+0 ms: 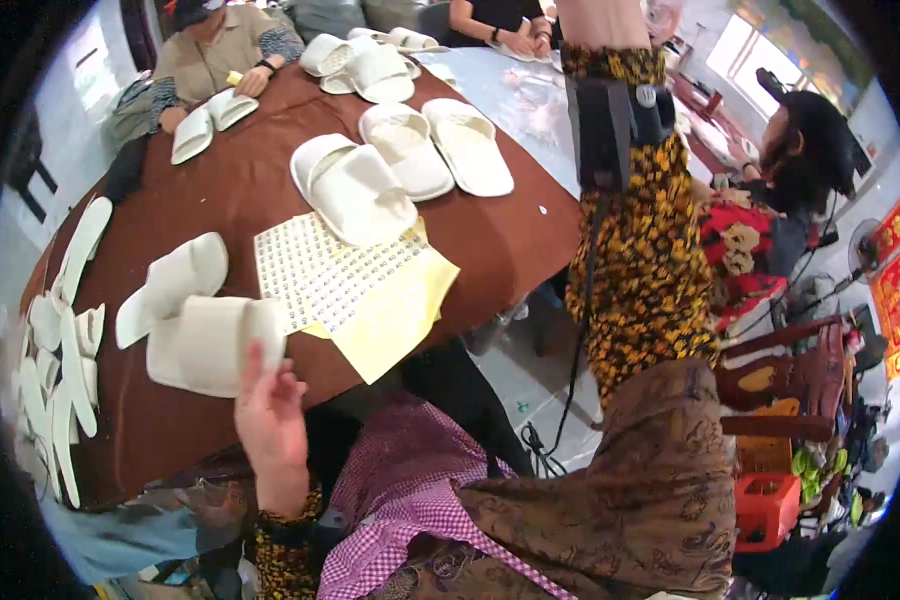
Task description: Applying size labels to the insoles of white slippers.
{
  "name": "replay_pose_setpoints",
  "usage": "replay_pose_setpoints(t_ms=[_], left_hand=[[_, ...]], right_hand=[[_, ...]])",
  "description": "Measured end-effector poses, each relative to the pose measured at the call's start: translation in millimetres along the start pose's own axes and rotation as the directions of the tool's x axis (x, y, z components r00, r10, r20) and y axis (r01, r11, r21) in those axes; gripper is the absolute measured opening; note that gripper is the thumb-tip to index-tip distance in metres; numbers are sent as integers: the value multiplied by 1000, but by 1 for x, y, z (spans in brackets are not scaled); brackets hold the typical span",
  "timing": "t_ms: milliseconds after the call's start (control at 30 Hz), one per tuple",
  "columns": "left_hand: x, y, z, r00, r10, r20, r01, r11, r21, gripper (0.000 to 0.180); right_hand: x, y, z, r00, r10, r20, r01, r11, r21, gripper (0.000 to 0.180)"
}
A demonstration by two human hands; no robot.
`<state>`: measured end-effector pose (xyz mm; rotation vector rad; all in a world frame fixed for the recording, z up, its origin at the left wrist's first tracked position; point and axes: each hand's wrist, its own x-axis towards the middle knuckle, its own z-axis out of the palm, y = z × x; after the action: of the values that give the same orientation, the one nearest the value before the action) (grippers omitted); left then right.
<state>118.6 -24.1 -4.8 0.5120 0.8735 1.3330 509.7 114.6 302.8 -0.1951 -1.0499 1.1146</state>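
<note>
Left hand (270,420) rises from the lower edge, fingers pointing up and away from the body. Its fingertips (253,362) reach the near right end of a white slipper (215,342) lying on the brown surface (490,240).

Slipper sits just ahead of the hand and mostly to its left. Long axis runs roughly left to right across the view, so the hand meets it at one end, not along its side. A second white slipper (170,285) lies just behind it, tilted, touching or nearly so; cannot tell which.

Grip: fingers extended and loosely spread, thumb out to the right. One finger lies up against the slipper's end. Nothing enclosed; this reads as a touch, not a hold.

Right hand: not in view. Only a brown patterned sleeve (630,480) shows at lower right, so its grip cannot be described. Left hand is plainly the nearer one.

Nearby: a white sticker sheet (320,265) over yellow paper (395,315), just right of the slipper. More white slippers (410,150) lie farther up the surface, well apart. Flat white insoles (60,370) are stacked along the left edge. Other people sit at the far side.
</note>
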Motion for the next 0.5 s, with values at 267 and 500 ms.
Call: replay_pose_setpoints(t_ms=[267,500], left_hand=[[-33,19,5,933,86,349,-244,864,440,33],[-55,70,-6,805,578,136,-559,659,503,25]], right_hand=[[-90,133,38,993,101,68,-114,965,236,12],[-198,227,116,966,119,231,-66,972,-224,16]])
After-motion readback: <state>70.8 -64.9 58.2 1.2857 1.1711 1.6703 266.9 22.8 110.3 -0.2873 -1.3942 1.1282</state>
